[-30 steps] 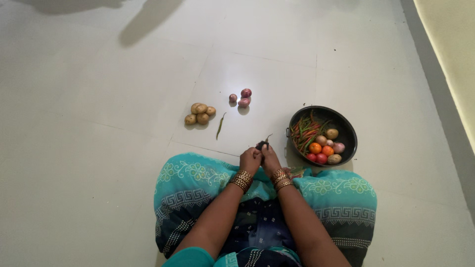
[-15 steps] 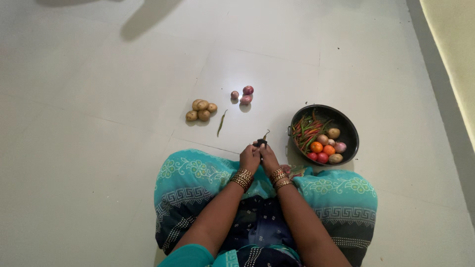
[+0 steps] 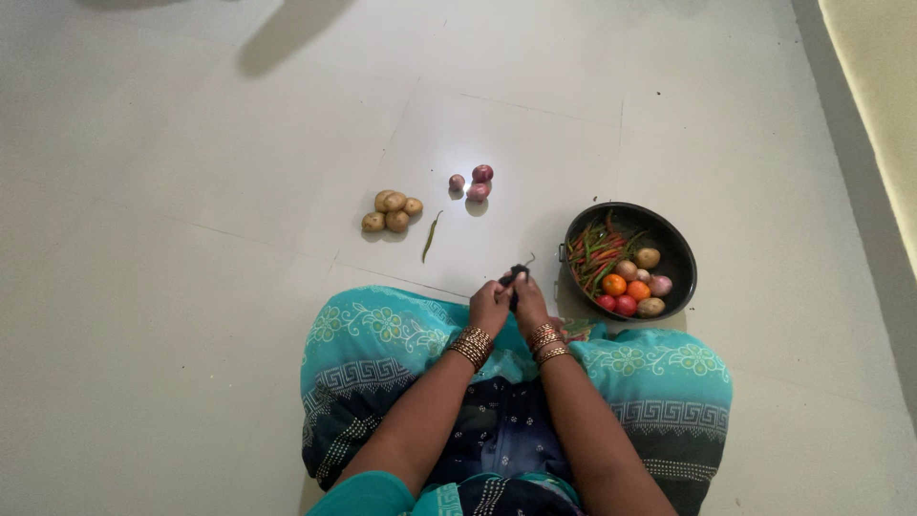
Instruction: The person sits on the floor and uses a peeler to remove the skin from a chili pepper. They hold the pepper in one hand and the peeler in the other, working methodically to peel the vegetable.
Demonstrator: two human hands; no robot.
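Note:
I sit cross-legged on a pale tiled floor. My left hand and my right hand are pressed together just in front of my knees. Both close on a small dark object with a thin green stem curling out of its top; what it is stays too small to tell. To the right of my hands stands a round black pan with red and green chillies, tomatoes, a potato and an onion inside.
A heap of potatoes lies on the floor ahead to the left. A single green chilli is beside it, and three small red onions are further out. A wall base runs along the right edge.
My hands stay together on the dark object and have shifted only slightly to the right. The vegetables on the floor and the pan have not moved.

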